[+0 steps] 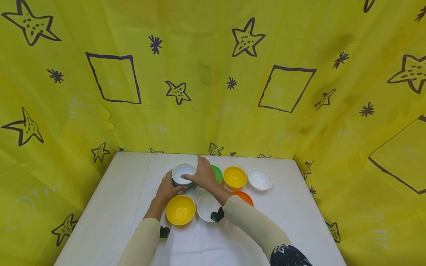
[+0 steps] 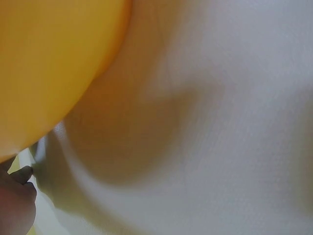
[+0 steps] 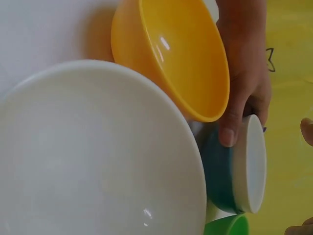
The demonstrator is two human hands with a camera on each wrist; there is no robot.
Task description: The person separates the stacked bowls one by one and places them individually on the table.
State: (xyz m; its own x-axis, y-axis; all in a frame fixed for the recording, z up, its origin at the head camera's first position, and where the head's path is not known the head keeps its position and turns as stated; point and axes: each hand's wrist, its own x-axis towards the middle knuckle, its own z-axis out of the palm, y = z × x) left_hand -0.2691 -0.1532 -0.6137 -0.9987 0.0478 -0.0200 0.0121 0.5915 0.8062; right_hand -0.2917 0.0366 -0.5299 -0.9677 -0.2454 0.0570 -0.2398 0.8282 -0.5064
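Observation:
A white bowl (image 1: 183,172) sits nested in a dark teal bowl (image 3: 217,171), at the back left of the table. My left hand (image 1: 167,190) grips this pair from the left, its thumb against the teal bowl's side. To the right of the pair is my right hand (image 1: 203,175), fingers stretched and thumb reaching over the white bowl in the head view. In the right wrist view its fingertips (image 3: 307,131) appear apart from the rim. A yellow bowl (image 1: 181,210) stands just in front of the left hand, with another white bowl (image 1: 207,208) beside it under the right forearm.
Along the back row stand a green bowl (image 1: 217,173), partly hidden by the right hand, a second yellow bowl (image 1: 235,177) and a further white bowl (image 1: 260,179). An orange bowl (image 1: 244,197) shows behind the right sleeve. A yellow patterned curtain (image 1: 199,122) borders the white table (image 1: 289,229).

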